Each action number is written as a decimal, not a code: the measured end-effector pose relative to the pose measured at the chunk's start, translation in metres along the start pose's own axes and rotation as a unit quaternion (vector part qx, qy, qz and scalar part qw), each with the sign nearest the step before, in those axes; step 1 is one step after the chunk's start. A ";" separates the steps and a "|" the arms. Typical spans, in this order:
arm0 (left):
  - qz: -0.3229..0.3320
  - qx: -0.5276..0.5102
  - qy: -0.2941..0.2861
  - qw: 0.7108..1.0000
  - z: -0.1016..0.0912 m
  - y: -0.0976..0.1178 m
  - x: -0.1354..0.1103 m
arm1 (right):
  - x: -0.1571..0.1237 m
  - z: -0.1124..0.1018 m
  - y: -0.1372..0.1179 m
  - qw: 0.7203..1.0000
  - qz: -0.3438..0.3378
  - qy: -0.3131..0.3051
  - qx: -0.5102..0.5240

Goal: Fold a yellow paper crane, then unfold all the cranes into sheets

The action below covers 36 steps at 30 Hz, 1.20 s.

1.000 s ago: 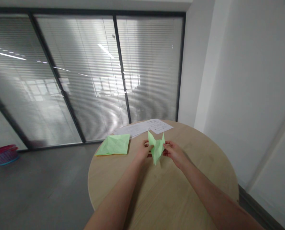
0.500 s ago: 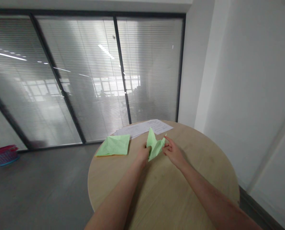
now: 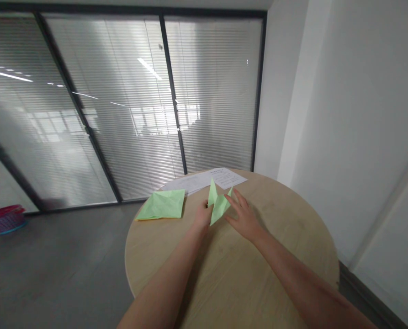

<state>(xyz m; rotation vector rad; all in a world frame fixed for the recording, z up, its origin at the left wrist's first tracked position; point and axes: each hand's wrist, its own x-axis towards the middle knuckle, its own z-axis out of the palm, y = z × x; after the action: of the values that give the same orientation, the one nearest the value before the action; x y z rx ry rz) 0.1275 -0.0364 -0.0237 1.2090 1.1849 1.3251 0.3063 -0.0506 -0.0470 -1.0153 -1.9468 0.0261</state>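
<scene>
A piece of folded light-green paper [image 3: 219, 206] is held up above the round wooden table, with pointed flaps rising at its left and right. My left hand [image 3: 203, 214] grips its left side, thumb in front and the other fingers mostly hidden behind. On the right, my right hand [image 3: 243, 214] has its fingers spread, with fingertips at the paper's right flap; its thumb stands apart below. To the left of my left hand, a stack of green paper sheets [image 3: 162, 204] lies flat, with an orange-yellow edge showing underneath.
Printed white sheets [image 3: 226, 177] lie at the far side of the round table [image 3: 286, 228]. Behind it stands a glass partition [image 3: 214, 100] with blinds; a white wall [image 3: 368, 137] is at the right. A red and blue plastic basket [image 3: 5, 219] sits on the floor, far left.
My right hand has opened from a pinch on the paper's right flap to spread fingers. The left hand keeps its grip. The view has shifted slightly.
</scene>
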 end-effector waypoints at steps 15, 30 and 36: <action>-0.034 0.031 -0.006 0.999 0.001 0.007 -0.008 | 0.002 0.001 0.001 0.999 0.018 0.036 -0.003; 0.032 -0.005 -0.044 0.999 0.002 0.013 -0.009 | 0.004 -0.002 -0.007 0.989 0.090 0.033 0.111; 0.069 -0.021 -0.096 0.993 0.003 0.011 -0.010 | 0.005 -0.004 -0.011 0.987 0.101 0.055 0.112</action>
<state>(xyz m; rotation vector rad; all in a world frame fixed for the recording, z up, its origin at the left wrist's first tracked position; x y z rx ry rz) 0.1307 -0.0468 -0.0129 1.3758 0.9470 1.2949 0.3007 -0.0556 -0.0369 -1.0355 -1.6920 0.2909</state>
